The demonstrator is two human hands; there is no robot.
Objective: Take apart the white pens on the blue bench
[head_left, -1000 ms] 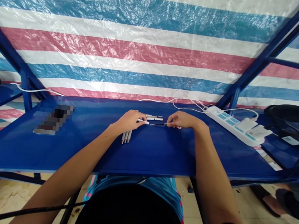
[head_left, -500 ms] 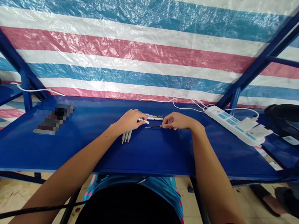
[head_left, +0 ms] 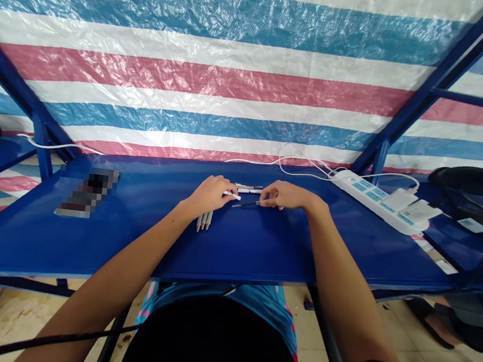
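Between the fingertips of my left hand is a white pen barrel, its end pointing right. My right hand pinches a thin dark pen refill by its right end, with its tip pointing left, just below the barrel and apart from it. Behind both hands, several white pen parts lie side by side on the blue table. Three light grey pens lie next to each other below my left hand, which covers their upper ends.
A white power strip with plugged-in chargers and loose white cables lies at the back right. On the left of the blue tabletop is a blurred-out flat object. Striped plastic sheeting hangs behind. A person's foot shows lower right.
My right hand has shifted very slightly left with the refill, bringing its tip a little closer below the barrel. My left hand stays in place.
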